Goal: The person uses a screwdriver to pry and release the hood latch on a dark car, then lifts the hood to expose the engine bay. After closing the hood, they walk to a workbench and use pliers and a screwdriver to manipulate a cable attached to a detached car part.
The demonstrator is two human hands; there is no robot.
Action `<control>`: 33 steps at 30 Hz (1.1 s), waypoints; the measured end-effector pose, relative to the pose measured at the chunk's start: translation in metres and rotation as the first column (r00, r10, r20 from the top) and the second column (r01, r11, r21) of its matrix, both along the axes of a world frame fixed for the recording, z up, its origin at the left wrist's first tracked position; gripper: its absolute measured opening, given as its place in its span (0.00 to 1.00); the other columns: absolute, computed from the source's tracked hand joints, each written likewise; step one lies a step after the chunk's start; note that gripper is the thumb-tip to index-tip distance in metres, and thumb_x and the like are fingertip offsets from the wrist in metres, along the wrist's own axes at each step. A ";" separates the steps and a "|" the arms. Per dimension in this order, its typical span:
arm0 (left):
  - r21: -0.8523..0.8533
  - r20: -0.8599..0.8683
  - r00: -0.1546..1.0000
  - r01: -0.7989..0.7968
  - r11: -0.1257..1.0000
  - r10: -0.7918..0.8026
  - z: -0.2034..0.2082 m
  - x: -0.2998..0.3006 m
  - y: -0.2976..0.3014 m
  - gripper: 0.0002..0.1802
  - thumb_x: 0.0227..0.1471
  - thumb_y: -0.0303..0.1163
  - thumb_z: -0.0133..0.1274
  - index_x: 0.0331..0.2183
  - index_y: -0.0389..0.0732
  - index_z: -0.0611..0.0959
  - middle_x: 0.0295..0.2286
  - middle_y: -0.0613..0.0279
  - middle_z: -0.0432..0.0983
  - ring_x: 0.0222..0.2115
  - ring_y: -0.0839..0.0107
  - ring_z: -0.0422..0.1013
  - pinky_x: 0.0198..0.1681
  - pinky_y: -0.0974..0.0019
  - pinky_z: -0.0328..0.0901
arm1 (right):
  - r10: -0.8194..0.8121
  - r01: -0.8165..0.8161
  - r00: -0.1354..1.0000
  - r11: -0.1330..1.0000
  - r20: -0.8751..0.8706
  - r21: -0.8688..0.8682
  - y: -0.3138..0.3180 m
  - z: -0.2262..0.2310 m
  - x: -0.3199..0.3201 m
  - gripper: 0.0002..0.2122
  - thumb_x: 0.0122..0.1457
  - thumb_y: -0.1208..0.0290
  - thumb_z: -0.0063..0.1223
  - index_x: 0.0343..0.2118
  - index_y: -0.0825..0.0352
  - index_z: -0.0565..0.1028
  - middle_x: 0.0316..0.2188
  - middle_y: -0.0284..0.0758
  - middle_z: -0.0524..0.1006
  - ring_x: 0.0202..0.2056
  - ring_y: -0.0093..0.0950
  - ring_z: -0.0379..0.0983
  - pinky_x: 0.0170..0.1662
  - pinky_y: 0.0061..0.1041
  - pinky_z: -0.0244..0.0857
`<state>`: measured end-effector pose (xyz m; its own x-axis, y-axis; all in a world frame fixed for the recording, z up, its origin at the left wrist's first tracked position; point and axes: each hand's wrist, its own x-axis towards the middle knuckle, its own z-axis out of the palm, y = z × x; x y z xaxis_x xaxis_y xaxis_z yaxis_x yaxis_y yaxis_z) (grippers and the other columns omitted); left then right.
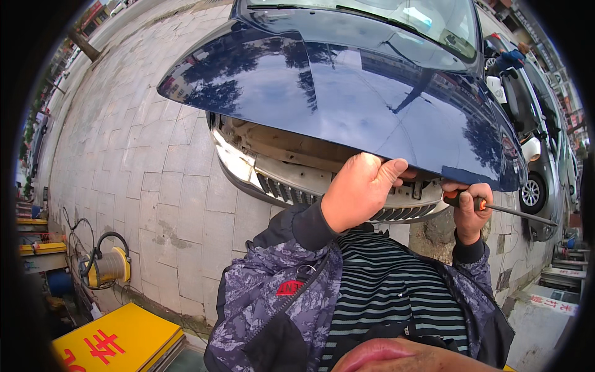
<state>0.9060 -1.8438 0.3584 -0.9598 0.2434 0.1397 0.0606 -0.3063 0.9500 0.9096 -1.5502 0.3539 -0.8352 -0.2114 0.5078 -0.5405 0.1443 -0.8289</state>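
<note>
The dark blue car hood (347, 93) is raised a little, leaving a gap above the front grille (282, 189). My left hand (359, 186) is closed at the hood's front edge, its thumb along the lip and its other fingers mostly hidden. Just to the right, my right hand (472, 209) holds a screwdriver (520, 214) by its black and orange handle, and the long metal shaft points right. Some fingers of that hand reach up to the hood's lower edge. At the left end of the gap shows a headlight (234, 158).
Grey paving (142, 161) spreads out left of the car. A hose or cable reel (106, 266) stands at the lower left, near a yellow sign box (121, 338). Another car (545, 142) is parked on the right, with a person (511, 59) beside it.
</note>
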 end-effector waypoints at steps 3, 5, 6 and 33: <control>-0.130 -0.150 0.986 -0.092 0.987 0.072 0.023 -0.019 -0.004 0.25 0.66 0.43 0.52 0.33 0.26 0.85 0.26 0.45 0.82 0.26 0.57 0.79 0.33 0.59 0.71 | 0.001 -0.007 0.994 0.999 -0.110 -0.052 -0.007 0.024 -0.022 0.09 0.68 0.72 0.55 0.35 0.65 0.66 0.34 0.50 0.83 0.34 0.29 0.81 0.39 0.28 0.77; -0.132 -0.266 0.955 -0.173 0.976 0.133 0.037 -0.031 -0.003 0.28 0.65 0.45 0.53 0.27 0.26 0.84 0.23 0.41 0.79 0.24 0.50 0.76 0.29 0.57 0.69 | -0.028 0.013 0.995 0.989 -0.100 -0.146 -0.014 0.040 -0.033 0.08 0.69 0.72 0.54 0.35 0.65 0.67 0.33 0.50 0.83 0.33 0.30 0.81 0.37 0.27 0.77; -0.164 -0.291 0.945 -0.200 0.966 0.147 0.044 -0.038 -0.004 0.29 0.65 0.45 0.53 0.25 0.26 0.83 0.21 0.40 0.78 0.23 0.47 0.75 0.28 0.55 0.69 | -0.027 0.007 0.993 0.986 -0.114 -0.167 -0.017 0.049 -0.039 0.07 0.69 0.71 0.53 0.36 0.64 0.67 0.33 0.50 0.83 0.32 0.30 0.82 0.35 0.26 0.77; 0.484 0.611 0.676 -0.731 0.482 0.412 -0.265 -0.042 -0.071 0.27 0.67 0.40 0.53 0.59 0.36 0.70 0.56 0.54 0.71 0.55 0.59 0.70 0.58 0.49 0.68 | -0.055 -0.006 0.978 0.956 -0.200 -0.292 -0.013 0.144 -0.124 0.11 0.69 0.66 0.50 0.46 0.66 0.78 0.33 0.48 0.84 0.38 0.43 0.83 0.50 0.41 0.75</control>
